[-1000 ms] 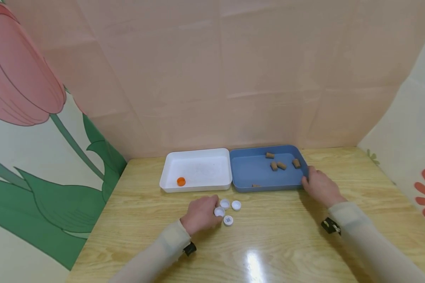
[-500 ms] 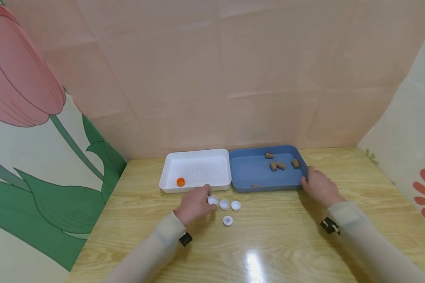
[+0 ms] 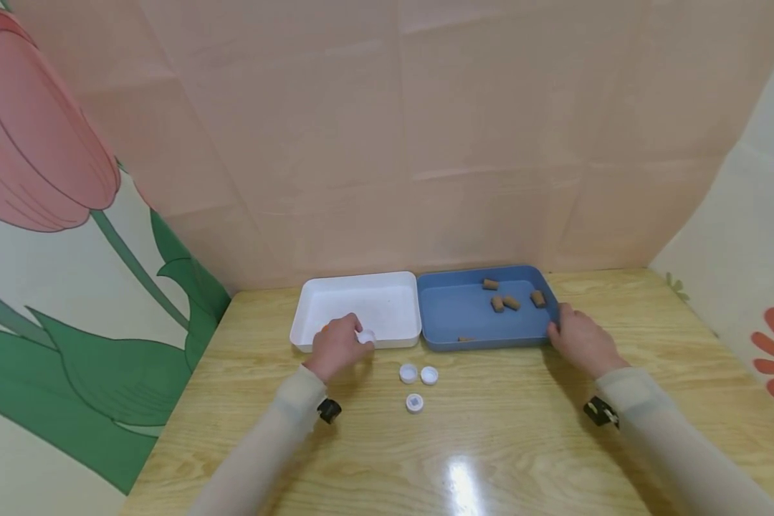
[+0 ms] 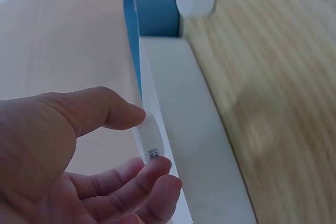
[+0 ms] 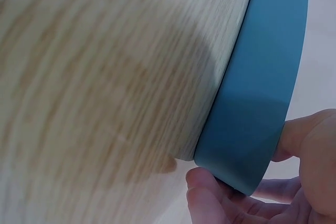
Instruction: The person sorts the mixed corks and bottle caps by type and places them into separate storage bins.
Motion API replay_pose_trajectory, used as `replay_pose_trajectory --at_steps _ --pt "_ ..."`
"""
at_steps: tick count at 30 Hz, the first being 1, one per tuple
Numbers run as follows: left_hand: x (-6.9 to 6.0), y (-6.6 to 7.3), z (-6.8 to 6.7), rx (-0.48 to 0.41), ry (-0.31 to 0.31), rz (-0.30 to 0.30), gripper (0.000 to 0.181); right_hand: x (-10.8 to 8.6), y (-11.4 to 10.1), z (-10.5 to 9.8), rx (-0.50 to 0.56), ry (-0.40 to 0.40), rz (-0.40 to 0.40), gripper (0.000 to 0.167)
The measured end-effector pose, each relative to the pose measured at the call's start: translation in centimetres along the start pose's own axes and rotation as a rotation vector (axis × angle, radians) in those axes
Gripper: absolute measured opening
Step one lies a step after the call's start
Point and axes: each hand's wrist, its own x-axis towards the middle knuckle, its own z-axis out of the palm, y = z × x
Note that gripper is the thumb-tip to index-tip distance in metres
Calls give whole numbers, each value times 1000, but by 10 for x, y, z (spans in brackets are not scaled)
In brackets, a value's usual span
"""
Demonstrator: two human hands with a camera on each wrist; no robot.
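My left hand (image 3: 337, 348) pinches a white bottle cap (image 4: 150, 139) between thumb and fingers, over the front wall of the white tray (image 3: 387, 301). Ridges and small dark print show on the cap's side in the left wrist view. An orange cap (image 3: 325, 328) in that tray is mostly hidden behind the hand. At the right end of the blue tray (image 3: 448, 308), my right hand (image 3: 583, 340) grips the front corner, thumb at the rim and fingers at the outer side. Three white caps stay on the table: one (image 3: 408, 373), its neighbour (image 3: 428, 375) and a nearer one (image 3: 415, 403).
Several brown corks (image 3: 511, 302) lie in the blue tray, one partly hidden by its front wall. Both trays stand side by side on the wooden table (image 3: 503, 430), near a beige-covered wall (image 3: 400, 143). Flower-patterned panels (image 3: 129, 351) flank the table.
My left hand has lifted one white cap from the group on the table and carried it left and away from me to the white tray. The right hand keeps its place.
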Motion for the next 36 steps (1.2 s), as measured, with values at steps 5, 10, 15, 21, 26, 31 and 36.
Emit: replay_pose_trajectory --at_steps 5,10,15,21,26,31,36 --pt "8 -8 -7 14 20 -29 29 0 -1 0 1 0 -2 52" --pt "18 -12 -10 23 15 -63 31 2 4 2 8 5 -26 51" --pt "33 -16 -9 17 -1 -117 27 2 7 3 10 15 -30 50" --pt "48 -20 -11 26 -46 -176 34 1 6 2 4 11 -27 49" --pt "53 -22 -13 20 -91 -224 35 2 6 2 6 -1 -23 52" --pt "57 -23 -13 30 -107 -243 38 3 6 2 8 2 -24 51" --pt "57 -23 -14 43 -115 -248 38 3 4 1 12 0 -21 50"
